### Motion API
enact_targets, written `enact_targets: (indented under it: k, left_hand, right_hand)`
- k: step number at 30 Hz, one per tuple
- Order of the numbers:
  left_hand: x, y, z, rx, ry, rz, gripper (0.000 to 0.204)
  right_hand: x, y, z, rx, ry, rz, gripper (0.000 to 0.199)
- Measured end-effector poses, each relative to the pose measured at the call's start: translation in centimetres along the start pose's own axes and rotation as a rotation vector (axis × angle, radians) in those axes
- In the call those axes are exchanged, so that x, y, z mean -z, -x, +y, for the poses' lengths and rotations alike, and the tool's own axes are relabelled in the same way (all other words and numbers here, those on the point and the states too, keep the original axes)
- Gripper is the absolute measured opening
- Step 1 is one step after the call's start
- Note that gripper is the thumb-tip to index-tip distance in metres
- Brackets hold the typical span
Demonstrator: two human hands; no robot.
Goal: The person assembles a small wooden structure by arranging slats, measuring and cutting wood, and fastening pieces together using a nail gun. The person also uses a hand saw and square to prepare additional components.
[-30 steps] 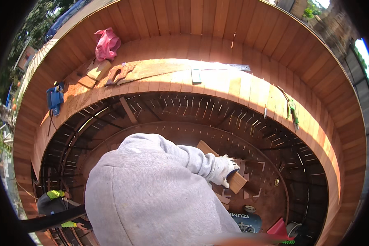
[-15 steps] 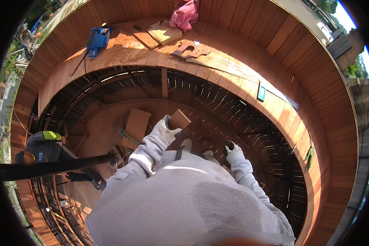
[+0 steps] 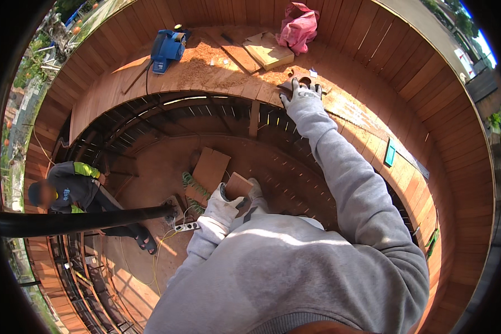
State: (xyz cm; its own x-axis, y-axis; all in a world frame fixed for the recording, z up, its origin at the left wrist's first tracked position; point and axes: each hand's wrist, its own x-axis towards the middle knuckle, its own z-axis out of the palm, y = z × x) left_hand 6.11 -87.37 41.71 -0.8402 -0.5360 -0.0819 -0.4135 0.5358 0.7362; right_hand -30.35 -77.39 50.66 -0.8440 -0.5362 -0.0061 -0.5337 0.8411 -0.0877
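In a grey-white glove, my left hand grips a short reddish-brown board low in front of my body, above the floor. My right arm stretches forward to the curved wooden bench. There my gloved right hand closes around the wooden handle of a handsaw, partly covering it. The saw lies along the bench, its toothed blade pointing off to the right. A teal rectangular piece rests beside the blade's far part.
A blue power tool, a pale wood block and a pink bag sit on the sawdust-strewn bench. A green-handled tool lies at right. Below are a board, green coiled hose, a black pole and another person.
My right hand has risen from low at my right side to the bench and taken hold of the saw handle. The left hand still holds its board, now lower in view.
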Motion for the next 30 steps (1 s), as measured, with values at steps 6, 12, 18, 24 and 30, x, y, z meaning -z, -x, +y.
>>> enact_targets:
  k: [6, 12, 18, 24, 30]
  left_hand:
    - [5.9, -4.8, -0.8, 0.230, 0.294, 0.047, 0.042]
    - [5.5, -11.8, -2.8, 0.114, 0.155, -0.019, 0.041]
    - [6.0, -19.6, -2.1, -0.004, 0.126, -0.179, 0.065]
    - [4.9, -28.7, 6.4, -0.213, 0.130, -0.278, 0.062]
    - [0.0, -31.4, 15.4, -0.312, 0.112, -0.443, 0.048]
  right_hand:
    - [-1.7, -6.0, -2.9, -0.117, 0.167, -0.107, 0.065]
    - [-1.2, -4.4, 1.0, -0.037, -0.046, 0.109, 0.053]
    - [2.9, 4.4, 1.6, 0.384, -0.194, 0.472, 0.037]
    - [-0.9, 15.5, 2.0, 0.414, -0.351, 0.341, 0.059]
    - [-2.9, 19.5, 3.3, 0.427, -0.223, 0.234, 0.045]
